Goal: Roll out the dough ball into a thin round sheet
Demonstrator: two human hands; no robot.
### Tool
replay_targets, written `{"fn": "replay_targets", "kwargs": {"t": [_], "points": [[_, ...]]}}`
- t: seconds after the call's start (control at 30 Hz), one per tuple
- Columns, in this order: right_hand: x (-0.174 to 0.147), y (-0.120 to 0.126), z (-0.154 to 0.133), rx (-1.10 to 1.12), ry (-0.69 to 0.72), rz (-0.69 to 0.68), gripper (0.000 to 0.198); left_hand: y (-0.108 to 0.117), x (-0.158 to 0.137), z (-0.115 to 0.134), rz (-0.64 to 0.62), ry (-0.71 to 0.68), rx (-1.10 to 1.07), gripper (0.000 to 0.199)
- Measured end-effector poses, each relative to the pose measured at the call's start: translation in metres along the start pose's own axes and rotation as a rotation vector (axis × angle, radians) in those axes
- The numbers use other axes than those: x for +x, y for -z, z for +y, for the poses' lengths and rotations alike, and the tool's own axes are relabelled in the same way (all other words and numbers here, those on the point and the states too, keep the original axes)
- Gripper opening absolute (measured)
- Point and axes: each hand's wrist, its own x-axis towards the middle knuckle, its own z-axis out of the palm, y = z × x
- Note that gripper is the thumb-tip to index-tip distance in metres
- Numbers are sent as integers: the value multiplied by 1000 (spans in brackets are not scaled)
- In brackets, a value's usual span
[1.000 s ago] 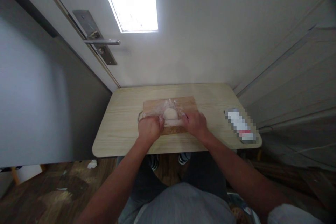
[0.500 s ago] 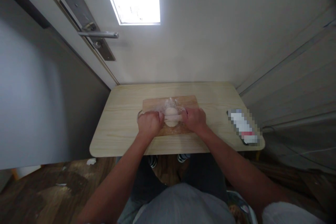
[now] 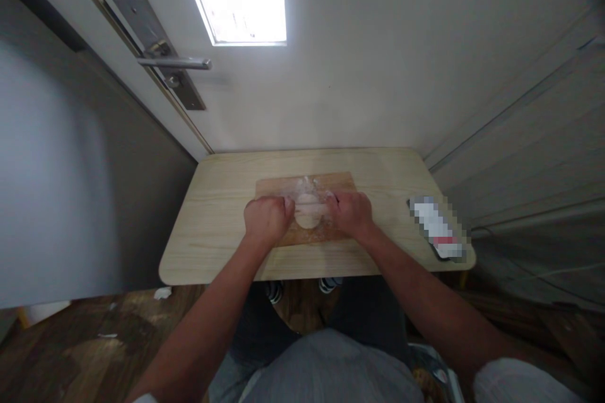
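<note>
- Grip: the left hand (image 3: 268,217) and the right hand (image 3: 352,213) are both closed around the ends of a pale rolling pin (image 3: 309,208), one fist at each end.
- Left: the left fist hides the near-left part of the wooden board (image 3: 340,182), which lies flat on the table (image 3: 203,233). The board could slide if the push runs along the tabletop more than down; whether anything anchors it cannot be seen.
- Middle: the round dough (image 3: 308,220) lies on the board between the fists, directly under the pin, showing on both its far and near sides. Uneven pressure from the two hands could leave one side thinner, or skew the shape.
- Also in the middle: whitish flour (image 3: 306,184) is scattered around the dough. Too little of it underneath, which cannot be checked, could make the dough stick to the board or cling to the pin.
- Right: the right fist sits close beside the dough, over the board. Knuckles dipping too low could scrape the wood or dent the dough's edge.
- Far right: a pixelated flat item (image 3: 435,227) lies on the table, well apart from the right hand; a wide elbow swing seems the likeliest way to knock it.
</note>
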Motion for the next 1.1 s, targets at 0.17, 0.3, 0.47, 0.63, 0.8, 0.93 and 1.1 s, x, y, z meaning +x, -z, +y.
{"fn": "replay_targets", "kwargs": {"t": [0.17,0.3,0.47,0.63,0.8,0.93,1.1], "points": [[11,0,0,-11,-1,-17,56,0,8,1,-4,29,-7,64],[10,-4,0,-7,-3,-13,55,-3,11,1,-2,3,15,64],[4,-8,1,-7,27,-22,56,-5,13,1,9,8,33,65],[4,-11,0,-6,14,11,57,-9,14,0,9,6,44,63],[5,-12,0,13,9,13,55,-12,15,0,3,44,65,66],[7,-9,0,29,-13,-26,54,-8,18,-1,-17,23,64,68],[15,-3,0,20,-10,-55,54,-2,26,-2,-58,33,52,69]]}}
